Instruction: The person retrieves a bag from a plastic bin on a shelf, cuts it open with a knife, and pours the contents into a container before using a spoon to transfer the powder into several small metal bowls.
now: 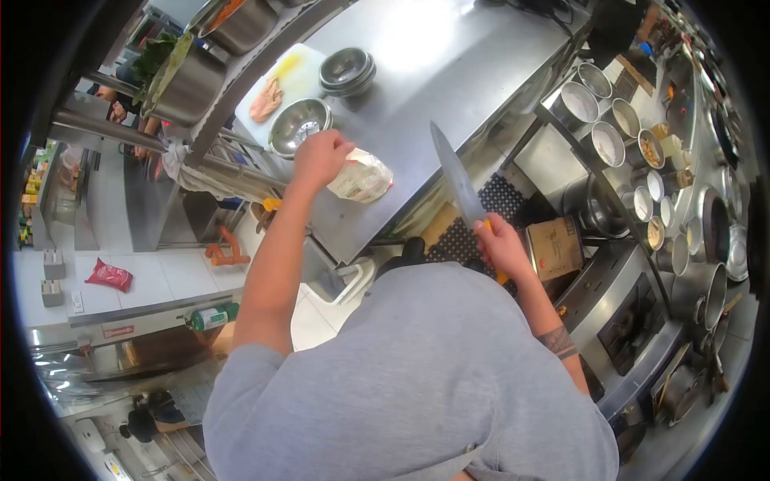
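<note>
My right hand (503, 242) grips a kitchen knife (455, 175) by its yellow handle, the long blade pointing up and away past the counter's edge. My left hand (322, 159) is closed, with its fingers curled, over the near rim of a steel bowl (282, 132). What those fingers hold, if anything, I cannot tell. Just right of that hand a crumpled whitish bag (365, 178) lies on the steel counter (405, 104). Beyond the bowl, a pale piece of raw meat (266, 101) rests on a white cutting board (309, 62) that has a yellow smear.
Stacked steel bowls (346, 70) stand beside the board. A shelf at the left carries deep steel pots (188, 86). On the right, containers of ingredients (607, 143) line a rack near the stove (634, 325). A cardboard box (555, 250) sits below the right hand.
</note>
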`<state>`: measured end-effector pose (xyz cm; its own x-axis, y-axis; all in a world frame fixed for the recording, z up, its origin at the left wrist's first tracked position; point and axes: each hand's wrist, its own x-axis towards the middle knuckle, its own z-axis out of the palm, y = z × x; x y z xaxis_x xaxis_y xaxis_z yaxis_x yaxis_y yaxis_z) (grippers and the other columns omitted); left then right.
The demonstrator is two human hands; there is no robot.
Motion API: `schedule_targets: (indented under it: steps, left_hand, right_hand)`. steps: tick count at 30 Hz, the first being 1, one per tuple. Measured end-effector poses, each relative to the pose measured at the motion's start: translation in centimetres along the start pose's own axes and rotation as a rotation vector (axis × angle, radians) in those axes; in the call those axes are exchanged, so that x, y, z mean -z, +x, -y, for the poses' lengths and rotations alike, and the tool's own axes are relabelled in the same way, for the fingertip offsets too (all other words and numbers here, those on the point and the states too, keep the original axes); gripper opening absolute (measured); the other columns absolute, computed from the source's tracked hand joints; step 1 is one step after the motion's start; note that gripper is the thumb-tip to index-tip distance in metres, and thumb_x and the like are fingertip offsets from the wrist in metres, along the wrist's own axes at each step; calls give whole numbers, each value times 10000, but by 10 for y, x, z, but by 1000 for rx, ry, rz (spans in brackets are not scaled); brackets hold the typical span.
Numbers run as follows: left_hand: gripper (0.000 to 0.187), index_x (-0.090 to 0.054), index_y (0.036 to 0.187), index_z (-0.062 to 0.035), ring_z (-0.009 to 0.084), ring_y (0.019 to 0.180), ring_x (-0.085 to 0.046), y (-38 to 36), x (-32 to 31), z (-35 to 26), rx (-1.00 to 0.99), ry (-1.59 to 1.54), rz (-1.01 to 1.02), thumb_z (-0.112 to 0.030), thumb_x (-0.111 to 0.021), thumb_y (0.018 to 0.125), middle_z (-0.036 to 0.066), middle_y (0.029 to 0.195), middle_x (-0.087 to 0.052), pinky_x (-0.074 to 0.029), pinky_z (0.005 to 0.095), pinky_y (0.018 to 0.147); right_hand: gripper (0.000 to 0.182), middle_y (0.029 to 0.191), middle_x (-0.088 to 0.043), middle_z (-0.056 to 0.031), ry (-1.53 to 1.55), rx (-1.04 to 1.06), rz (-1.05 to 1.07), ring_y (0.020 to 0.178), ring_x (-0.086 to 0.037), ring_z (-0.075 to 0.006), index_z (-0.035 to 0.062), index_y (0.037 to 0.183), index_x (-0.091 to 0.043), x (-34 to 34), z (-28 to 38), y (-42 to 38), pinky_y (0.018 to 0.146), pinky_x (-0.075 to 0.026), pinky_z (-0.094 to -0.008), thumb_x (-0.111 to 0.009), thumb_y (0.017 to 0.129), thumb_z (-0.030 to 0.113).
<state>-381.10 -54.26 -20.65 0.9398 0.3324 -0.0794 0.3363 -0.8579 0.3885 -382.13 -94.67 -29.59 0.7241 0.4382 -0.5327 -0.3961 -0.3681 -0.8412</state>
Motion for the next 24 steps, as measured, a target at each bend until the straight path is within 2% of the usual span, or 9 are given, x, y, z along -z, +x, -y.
schedule_targets:
  steps: [6, 8, 12, 15, 17, 24]
  left_hand:
    - [356, -725, 877, -39, 342, 844, -701, 5, 5, 5, -22, 133, 9, -391, -756, 928, 155, 877, -737, -533, 455, 765]
    - [351, -706, 906, -54, 370, 869, -698, 9, 5, 7, -37, 105, -2, -401, -740, 947, 165, 890, -738, -533, 477, 775]
    - [357, -693, 898, -42, 369, 846, -689, 14, -1, 13, -2, 4, -25, -392, -732, 957, 176, 864, -722, -526, 468, 762]
    - [361, -680, 881, -31, 364, 818, -676, 14, 0, 14, -29, 1, 27, -380, -726, 963, 174, 840, -710, -520, 460, 750]
    - [369, -673, 857, -22, 352, 799, -668, 14, -1, 16, -42, -32, -72, -373, -728, 958, 168, 831, -705, -516, 454, 743]
    - [359, -687, 852, -17, 333, 779, -662, 12, 2, 19, -30, -118, -37, -359, -735, 949, 165, 837, -704, -516, 439, 736]
  right_hand:
    - [272, 728, -585, -4, -7, -7, 8, 551, -568, -101, 70, 1083, -608, -1, -3, 0, 482, -471, -282, -581, 1082, 340]
    - [274, 732, -590, -6, -11, -3, 13, 552, -570, -103, 68, 1077, -607, -2, -3, 0, 484, -473, -283, -581, 1081, 341]
    - [283, 742, -601, -14, -49, -18, 6, 557, -577, -108, 65, 1066, -611, -4, 0, 0, 496, -476, -290, -583, 1078, 346]
    - [284, 743, -602, -18, -60, -29, 1, 560, -578, -111, 63, 1061, -612, -6, 4, -1, 504, -477, -294, -586, 1077, 345]
    - [282, 742, -601, -19, -63, -36, -1, 561, -577, -112, 63, 1059, -612, -7, 3, -1, 508, -478, -296, -587, 1077, 343]
    - [279, 735, -594, -20, -64, -56, -12, 563, -573, -113, 63, 1058, -614, -9, -2, 1, 511, -477, -301, -590, 1080, 340]
